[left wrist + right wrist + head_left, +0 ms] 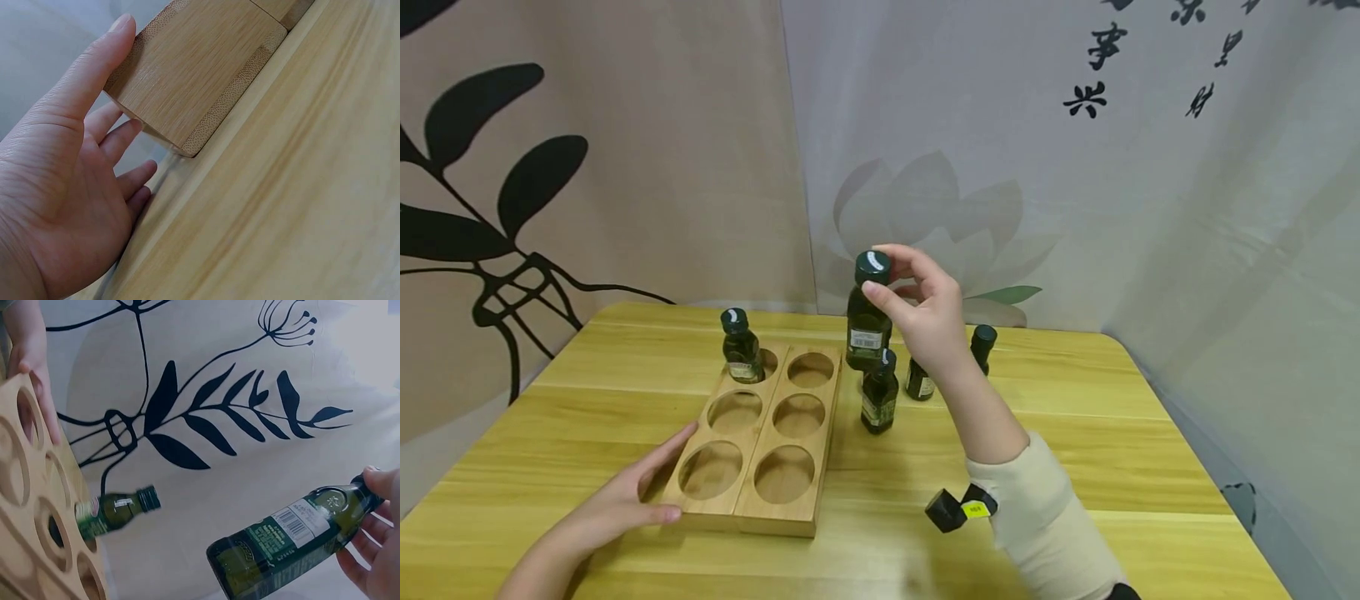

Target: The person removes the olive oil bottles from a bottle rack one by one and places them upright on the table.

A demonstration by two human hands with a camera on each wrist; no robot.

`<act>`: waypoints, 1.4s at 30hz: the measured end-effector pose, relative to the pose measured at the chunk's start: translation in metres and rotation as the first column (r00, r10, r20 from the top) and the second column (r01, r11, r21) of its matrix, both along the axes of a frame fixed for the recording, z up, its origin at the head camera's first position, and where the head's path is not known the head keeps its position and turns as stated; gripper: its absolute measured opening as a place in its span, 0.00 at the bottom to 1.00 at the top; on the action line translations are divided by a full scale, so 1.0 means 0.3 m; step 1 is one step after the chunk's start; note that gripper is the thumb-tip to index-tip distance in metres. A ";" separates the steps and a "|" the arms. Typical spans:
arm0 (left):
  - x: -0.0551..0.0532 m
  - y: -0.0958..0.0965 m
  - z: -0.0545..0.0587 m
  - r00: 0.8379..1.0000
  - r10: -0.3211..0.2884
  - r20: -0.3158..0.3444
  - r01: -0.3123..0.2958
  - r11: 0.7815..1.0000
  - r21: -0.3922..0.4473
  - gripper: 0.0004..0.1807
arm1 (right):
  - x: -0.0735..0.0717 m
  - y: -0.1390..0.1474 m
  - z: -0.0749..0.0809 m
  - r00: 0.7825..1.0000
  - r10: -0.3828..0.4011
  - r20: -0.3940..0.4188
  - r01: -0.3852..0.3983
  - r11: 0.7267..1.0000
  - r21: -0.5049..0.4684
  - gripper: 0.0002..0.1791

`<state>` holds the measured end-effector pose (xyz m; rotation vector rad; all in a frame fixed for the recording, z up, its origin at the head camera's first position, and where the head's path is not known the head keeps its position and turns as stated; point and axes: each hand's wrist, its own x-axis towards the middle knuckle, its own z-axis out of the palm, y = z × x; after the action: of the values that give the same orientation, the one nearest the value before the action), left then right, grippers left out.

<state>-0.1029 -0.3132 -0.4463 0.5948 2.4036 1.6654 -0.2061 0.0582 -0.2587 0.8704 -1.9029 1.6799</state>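
My right hand (928, 312) pinches a small dark green glass bottle (867, 325) near its cap and holds it upright, raised among the standing bottles. In the right wrist view, a barcode label shows on this bottle (281, 540). Against the left side and near corner of a wooden rack (775, 525) rests my left hand (606, 508), its thumb and fingers extended. Two wooden blocks side by side form the rack, with round holes in each. Another green bottle (742, 350) stands in the far left hole; the right wrist view shows this bottle (112, 512) too.
Right of the rack stands a green bottle (880, 400), with another bottle (920, 382) behind it. Partly hidden by my right wrist is one more bottle (982, 343). A printed cloth (700, 167) hangs behind the wooden table (1075, 517).
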 end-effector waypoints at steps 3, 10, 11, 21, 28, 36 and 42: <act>0.001 -0.003 0.001 1.000 0.002 0.014 -0.002 1.000 -0.001 0.48 | -0.005 0.035 0.003 1.000 -0.024 0.007 0.024 1.000 0.010 0.17; -0.003 -0.009 -0.004 1.000 -0.005 0.007 0.005 1.000 -0.019 0.48 | -0.021 0.121 0.000 0.992 -0.103 0.069 0.102 0.995 0.013 0.17; -0.003 -0.009 -0.004 1.000 -0.007 0.012 0.007 1.000 -0.014 0.48 | -0.022 0.134 0.000 0.991 -0.114 0.074 0.113 0.993 0.013 0.17; -0.004 -0.010 -0.002 1.000 -0.013 0.019 0.013 1.000 -0.006 0.47 | -0.028 0.254 -0.035 0.979 -0.151 0.133 0.152 0.988 0.008 0.18; -0.002 -0.007 -0.005 1.000 -0.009 0.005 0.009 1.000 0.006 0.48 | -0.023 0.296 -0.096 0.965 -0.174 0.195 0.166 0.985 0.058 0.18; -0.001 -0.002 -0.005 1.000 0.002 -0.009 -0.002 1.000 -0.002 0.48 | -0.019 0.307 -0.181 0.962 -0.175 0.207 0.164 0.984 0.073 0.18; -0.002 -0.002 -0.003 1.000 -0.004 0.017 0.004 1.000 0.001 0.48 | -0.009 0.303 -0.244 0.957 -0.183 0.224 0.165 0.981 0.097 0.19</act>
<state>-0.1035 -0.3138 -0.4471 0.5828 2.3891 1.6634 -0.2089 0.1490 -0.3320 0.5324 -2.1425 1.6703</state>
